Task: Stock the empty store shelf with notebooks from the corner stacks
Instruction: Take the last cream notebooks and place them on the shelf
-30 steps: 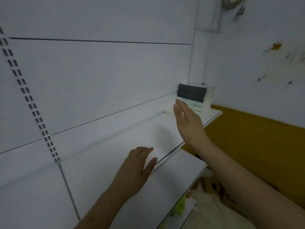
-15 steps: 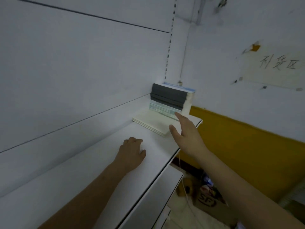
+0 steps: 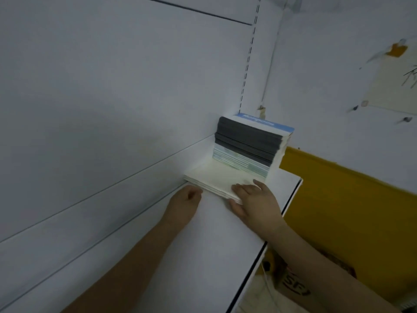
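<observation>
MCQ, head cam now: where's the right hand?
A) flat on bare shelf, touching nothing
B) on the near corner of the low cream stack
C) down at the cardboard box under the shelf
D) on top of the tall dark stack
B: the right hand lies on the near corner of the low cream stack, fingers on top and thumb at its near edge, in front of the tall stack in the shelf corner.

Dim, even light, soft shadows, slight overall blur, wide-angle bending at edges.
</observation>
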`<state>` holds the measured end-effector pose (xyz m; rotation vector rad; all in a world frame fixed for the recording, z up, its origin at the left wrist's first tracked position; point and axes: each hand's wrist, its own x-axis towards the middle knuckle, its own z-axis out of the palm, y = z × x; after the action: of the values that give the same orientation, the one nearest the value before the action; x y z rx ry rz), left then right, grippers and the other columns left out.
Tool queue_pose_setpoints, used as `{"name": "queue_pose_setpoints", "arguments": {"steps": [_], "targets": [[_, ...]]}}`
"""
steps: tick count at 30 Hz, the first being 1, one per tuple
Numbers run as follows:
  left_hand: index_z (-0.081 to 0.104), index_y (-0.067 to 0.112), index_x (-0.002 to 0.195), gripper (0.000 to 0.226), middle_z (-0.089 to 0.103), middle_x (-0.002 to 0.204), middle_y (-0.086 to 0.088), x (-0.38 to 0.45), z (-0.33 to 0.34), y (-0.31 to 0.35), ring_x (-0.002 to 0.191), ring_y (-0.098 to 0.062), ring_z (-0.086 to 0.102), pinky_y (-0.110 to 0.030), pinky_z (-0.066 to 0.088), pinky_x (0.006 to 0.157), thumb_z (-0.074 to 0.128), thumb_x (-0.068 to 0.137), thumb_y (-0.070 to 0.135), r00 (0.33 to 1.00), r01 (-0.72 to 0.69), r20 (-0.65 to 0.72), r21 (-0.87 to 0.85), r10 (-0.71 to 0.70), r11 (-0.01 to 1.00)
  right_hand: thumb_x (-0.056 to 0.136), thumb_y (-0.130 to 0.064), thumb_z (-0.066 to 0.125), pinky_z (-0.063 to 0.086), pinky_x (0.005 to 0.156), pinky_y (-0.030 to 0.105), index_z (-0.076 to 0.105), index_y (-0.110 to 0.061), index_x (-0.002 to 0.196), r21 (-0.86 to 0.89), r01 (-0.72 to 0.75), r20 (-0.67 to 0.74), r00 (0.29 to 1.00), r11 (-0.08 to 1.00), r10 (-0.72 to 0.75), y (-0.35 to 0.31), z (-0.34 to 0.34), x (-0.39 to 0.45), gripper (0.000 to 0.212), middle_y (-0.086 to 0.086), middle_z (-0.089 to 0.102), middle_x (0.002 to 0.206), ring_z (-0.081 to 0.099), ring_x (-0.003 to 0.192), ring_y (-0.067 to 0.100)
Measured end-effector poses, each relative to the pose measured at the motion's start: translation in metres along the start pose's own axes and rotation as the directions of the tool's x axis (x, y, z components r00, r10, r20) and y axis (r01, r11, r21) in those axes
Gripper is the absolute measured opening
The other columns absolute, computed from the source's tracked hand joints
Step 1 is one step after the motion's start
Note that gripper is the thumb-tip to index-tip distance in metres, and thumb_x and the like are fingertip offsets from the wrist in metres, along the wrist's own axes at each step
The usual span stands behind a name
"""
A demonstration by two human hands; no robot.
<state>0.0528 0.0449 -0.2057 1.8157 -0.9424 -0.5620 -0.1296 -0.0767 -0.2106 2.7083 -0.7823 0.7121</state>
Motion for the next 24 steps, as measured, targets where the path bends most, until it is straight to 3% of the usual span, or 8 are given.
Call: {"name": "queue_pose_setpoints", "arguments": {"steps": [3,6,9,11,13,15,18,24], "targets": [[0.058,0.002,0.107,0.02,0.064,0.113,-0.027,0.008,0.011,0.02,0.09,-0.032,0.067,-0.031,0.057,0.078,0.048,0.102,0.019,0.952,0.299,0.146,-0.622,-0.269,0.723,0.096,-0.045,0.039,0.045,0.074,0.027,0.07,-0.019,0.095,0.076,-0.091,-0.145,0.984,0.993,0.102,-0.002,-0.009,0.009,0.041,0.0,0.067,0.065,0.063,0.059,0.018],[0.057,0.004,0.118,0.045,0.065,0.117,-0.026,0.01,0.023,0.032,0.105,-0.037,0.066,-0.042,0.055,0.088,0.05,0.098,0.043,0.905,0.414,0.306,-0.794,-0.295,0.445,0.094,-0.049,0.037,0.03,0.047,0.024,0.065,-0.024,0.084,0.262,-0.151,-0.113,0.976,0.953,0.186,-0.007,-0.028,0.01,0.039,-0.003,0.054,0.05,0.053,0.045,0.017],[0.06,0.004,0.12,0.049,0.073,0.104,-0.018,0.013,0.03,0.031,0.093,-0.032,0.071,-0.039,0.059,0.073,0.047,0.098,0.046,0.919,0.39,0.279,-0.75,-0.278,0.534,0.084,-0.068,0.019,0.046,0.062,0.028,0.062,-0.033,0.104,0.375,-0.166,0.12,0.984,0.912,0.13,-0.022,-0.034,0.003,0.059,-0.009,0.067,0.078,0.064,0.074,0.011],[0.064,0.003,0.112,0.051,0.074,0.09,-0.013,0.016,0.031,0.028,0.083,-0.028,0.072,-0.039,0.058,0.069,0.047,0.097,0.049,0.926,0.369,0.253,-0.767,-0.28,0.525,0.083,-0.072,0.017,0.047,0.084,0.026,0.062,-0.034,0.114,0.392,-0.013,0.152,0.987,0.92,-0.051,-0.015,-0.031,0.004,0.067,-0.011,0.068,0.103,0.059,0.098,0.009],[0.062,0.005,0.12,0.064,0.071,0.108,-0.017,0.02,0.031,0.024,0.102,-0.033,0.068,-0.046,0.056,0.085,0.043,0.093,0.06,0.917,0.382,0.27,-0.806,-0.294,0.452,0.097,-0.056,0.022,0.039,0.095,0.022,0.067,-0.025,0.112,0.463,0.217,0.041,0.963,0.86,-0.266,0.003,-0.015,0.01,0.056,-0.004,0.07,0.108,0.053,0.102,0.009],[0.06,0.007,0.126,0.066,0.067,0.122,-0.019,0.022,0.031,0.026,0.113,-0.035,0.063,-0.05,0.052,0.094,0.042,0.093,0.061,0.907,0.403,0.285,-0.799,-0.309,0.447,0.101,-0.051,0.024,0.036,0.094,0.021,0.07,-0.014,0.104,0.619,0.101,0.044,0.986,0.779,-0.162,0.022,0.002,0.014,0.059,0.005,0.071,0.101,0.053,0.097,0.011],[0.061,0.001,0.121,0.037,0.071,0.11,-0.02,0.025,0.038,0.037,0.098,-0.033,0.07,-0.043,0.06,0.078,0.056,0.097,0.028,0.89,0.435,0.243,-0.705,-0.385,0.561,0.091,-0.064,0.028,0.043,0.078,0.031,0.062,-0.014,0.088,0.579,-0.106,0.206,0.978,0.808,-0.019,0.039,0.015,0.031,0.061,-0.001,0.062,0.087,0.054,0.084,0.016],[0.061,0.001,0.12,0.027,0.073,0.106,-0.015,0.016,0.054,0.054,0.093,-0.028,0.071,-0.034,0.06,0.073,0.053,0.095,0.003,0.935,0.26,-0.024,-0.631,-0.354,0.731,0.091,-0.055,0.041,0.033,0.096,0.024,0.048,-0.015,0.134,0.651,-0.193,0.281,0.96,0.734,0.003,0.054,0.019,0.05,0.059,0.002,0.052,0.131,0.047,0.12,0.021]]}}
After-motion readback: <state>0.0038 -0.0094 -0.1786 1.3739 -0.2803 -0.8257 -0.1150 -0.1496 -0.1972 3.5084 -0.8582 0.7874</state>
